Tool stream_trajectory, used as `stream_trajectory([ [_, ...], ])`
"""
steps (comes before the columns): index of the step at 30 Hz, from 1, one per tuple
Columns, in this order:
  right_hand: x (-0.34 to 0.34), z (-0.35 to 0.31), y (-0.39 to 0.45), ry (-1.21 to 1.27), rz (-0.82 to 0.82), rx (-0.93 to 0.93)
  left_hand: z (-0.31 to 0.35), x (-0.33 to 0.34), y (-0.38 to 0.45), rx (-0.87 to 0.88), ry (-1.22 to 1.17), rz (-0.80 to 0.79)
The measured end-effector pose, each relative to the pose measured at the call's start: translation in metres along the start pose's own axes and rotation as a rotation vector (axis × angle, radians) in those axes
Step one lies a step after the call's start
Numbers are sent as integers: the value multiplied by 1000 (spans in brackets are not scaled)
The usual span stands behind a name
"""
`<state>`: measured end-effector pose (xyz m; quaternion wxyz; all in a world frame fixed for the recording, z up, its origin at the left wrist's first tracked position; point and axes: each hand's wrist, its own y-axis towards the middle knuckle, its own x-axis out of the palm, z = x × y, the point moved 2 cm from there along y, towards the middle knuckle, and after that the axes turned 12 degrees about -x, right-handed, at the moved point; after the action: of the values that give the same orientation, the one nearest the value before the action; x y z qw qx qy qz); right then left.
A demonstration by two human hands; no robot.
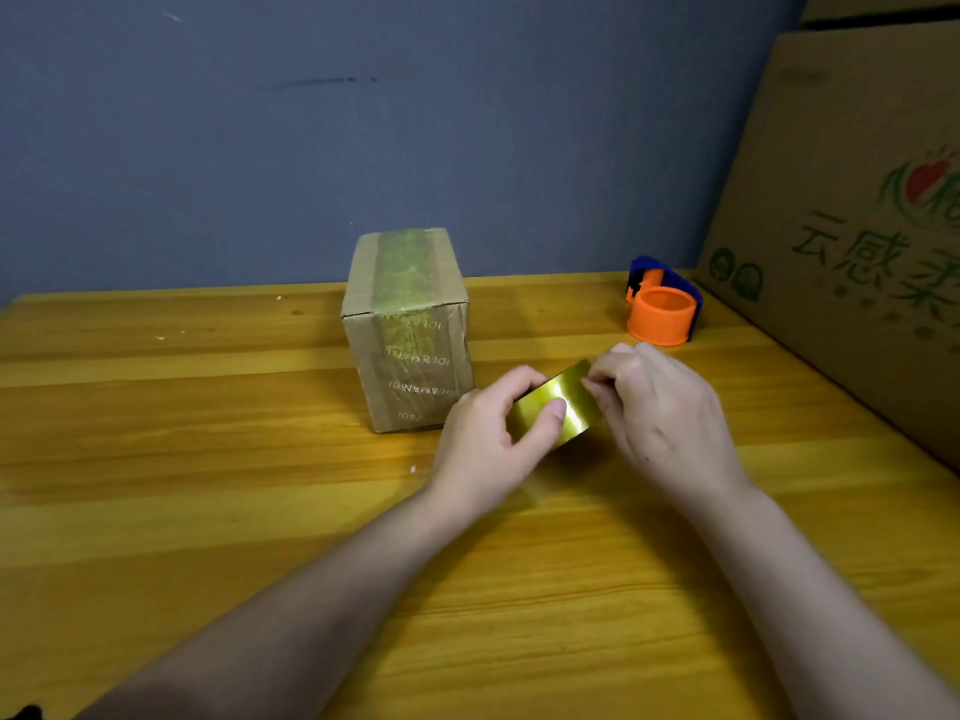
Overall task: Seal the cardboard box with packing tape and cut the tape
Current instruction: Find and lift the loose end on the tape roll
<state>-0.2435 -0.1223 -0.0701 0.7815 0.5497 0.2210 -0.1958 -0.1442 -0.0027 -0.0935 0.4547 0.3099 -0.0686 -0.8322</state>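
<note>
A small cardboard box (408, 330) stands upright on the wooden table (208, 459), with a strip of yellowish tape running over its top and down its front face. Just right of it, my left hand (485, 444) grips a roll of shiny yellow packing tape (553, 405), thumb across its outer face. My right hand (660, 413) pinches the roll's right edge with its fingertips. An orange and blue tape cutter (662, 304) sits at the back right of the table, apart from both hands.
A large printed cardboard carton (857, 226) leans along the table's right side. A grey-blue wall (363, 122) stands right behind the table's far edge.
</note>
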Motion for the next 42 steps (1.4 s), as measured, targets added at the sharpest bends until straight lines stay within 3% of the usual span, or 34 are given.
stream_trajectory([
  [9,-6,-7,2,120,-153,62,3,2,-1,47,257,118],
  [19,-23,-14,24,56,-351,73,0,8,0,83,307,136],
  [27,-29,-21,46,40,-427,56,1,3,7,-46,179,74],
  [33,-27,2,57,105,-417,178,-4,3,16,-242,-163,-37],
  [36,-23,8,60,102,-448,203,-2,3,15,-283,-204,-59],
  [42,-15,17,62,274,-434,478,2,3,13,-310,-247,-48],
])
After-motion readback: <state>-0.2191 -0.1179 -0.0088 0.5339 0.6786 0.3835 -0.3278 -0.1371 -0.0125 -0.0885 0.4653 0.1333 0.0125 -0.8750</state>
